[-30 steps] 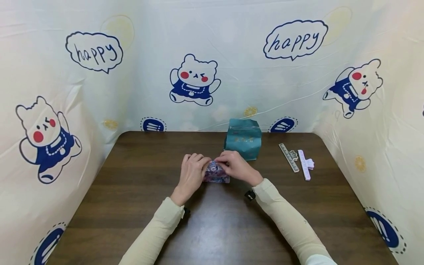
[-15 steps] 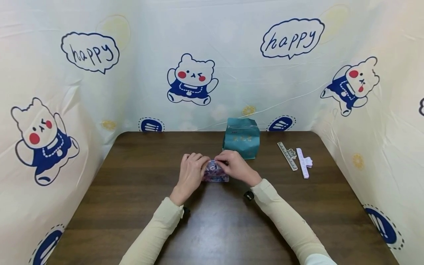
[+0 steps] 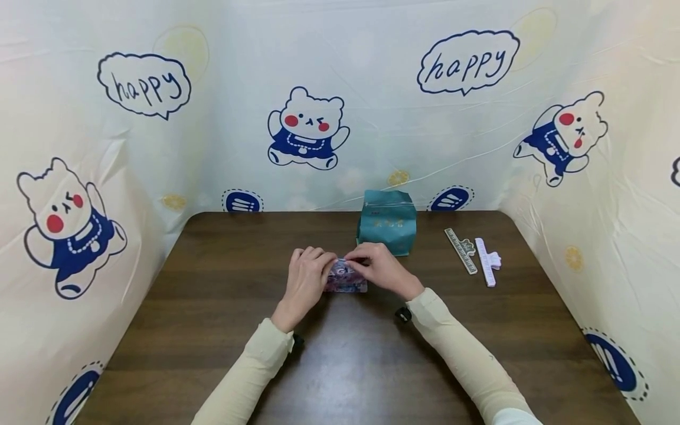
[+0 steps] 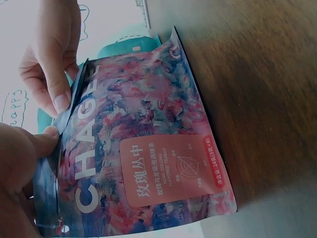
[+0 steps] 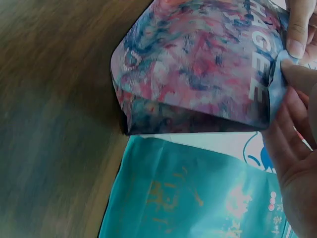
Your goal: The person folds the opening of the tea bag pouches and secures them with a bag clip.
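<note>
A pink, blue and purple tea bag pouch (image 3: 346, 282) stands upright on the table, with white lettering across its upper front (image 4: 86, 144). My left hand (image 3: 306, 277) pinches the left part of its top edge between thumb and fingers. Close beside it, my right hand (image 3: 379, 267) pinches the same edge further right. Seen in the right wrist view, the top strip is bent at the right hand's (image 5: 297, 119) thumb, and the pouch's side gusset (image 5: 173, 119) shows. Whether the mouth is sealed I cannot tell. Fingers behind the top edge are partly hidden.
Behind the right hand stands a teal bag (image 3: 388, 223) with gold characters. To the right lie two ruler-like bag clips, one grey-green (image 3: 461, 252) and one pale purple (image 3: 486, 262). The brown wooden table (image 3: 340, 366) meets a printed cloth (image 3: 340, 71) at the back.
The head view has shifted slightly. My right wrist has moved a little to the right, while both hands keep their pinch on the pouch's top edge.
</note>
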{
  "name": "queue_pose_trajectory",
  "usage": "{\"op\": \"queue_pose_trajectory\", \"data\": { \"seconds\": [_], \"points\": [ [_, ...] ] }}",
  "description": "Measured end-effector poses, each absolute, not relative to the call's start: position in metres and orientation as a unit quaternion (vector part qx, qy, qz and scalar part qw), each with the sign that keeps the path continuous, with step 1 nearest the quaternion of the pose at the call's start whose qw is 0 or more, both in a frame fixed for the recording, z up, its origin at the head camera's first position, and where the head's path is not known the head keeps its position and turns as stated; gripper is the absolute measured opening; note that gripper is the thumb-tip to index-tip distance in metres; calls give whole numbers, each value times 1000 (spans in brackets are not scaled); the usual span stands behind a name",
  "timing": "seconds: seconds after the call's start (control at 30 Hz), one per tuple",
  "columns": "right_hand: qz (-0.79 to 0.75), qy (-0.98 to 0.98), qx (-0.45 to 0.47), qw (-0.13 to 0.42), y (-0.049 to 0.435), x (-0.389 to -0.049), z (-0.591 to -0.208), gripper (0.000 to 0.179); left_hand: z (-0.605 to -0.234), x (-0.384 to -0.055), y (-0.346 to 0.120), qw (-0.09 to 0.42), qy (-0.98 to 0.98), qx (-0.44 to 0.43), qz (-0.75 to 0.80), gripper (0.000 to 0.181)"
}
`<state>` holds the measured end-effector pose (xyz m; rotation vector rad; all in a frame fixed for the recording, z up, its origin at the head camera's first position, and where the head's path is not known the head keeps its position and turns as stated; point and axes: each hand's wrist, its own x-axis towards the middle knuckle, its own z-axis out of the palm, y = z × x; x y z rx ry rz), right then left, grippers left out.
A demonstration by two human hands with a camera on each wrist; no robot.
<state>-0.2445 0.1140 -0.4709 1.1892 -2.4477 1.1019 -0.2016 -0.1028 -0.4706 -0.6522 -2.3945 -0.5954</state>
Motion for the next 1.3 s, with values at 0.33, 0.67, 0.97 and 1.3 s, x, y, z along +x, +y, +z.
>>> {"op": "queue_pose_trajectory", "data": {
  "seconds": [0.33,0.67,0.97,1.3],
  "points": [
    [364,-820,423,128,116,-245,-475,12,-472,-202,-100,301,-893,-251,-220,12],
    [362,-820,421,140,116,-243,-475,10,-472,-202,-99,297,-895,-251,-220,14],
    [392,-824,400,84,126,-241,-474,15,-471,-202,-96,302,-891,-256,-223,11],
    [367,-824,418,109,129,-241,-475,17,-470,-203,-95,298,-894,-256,-217,13]
  ]
}}
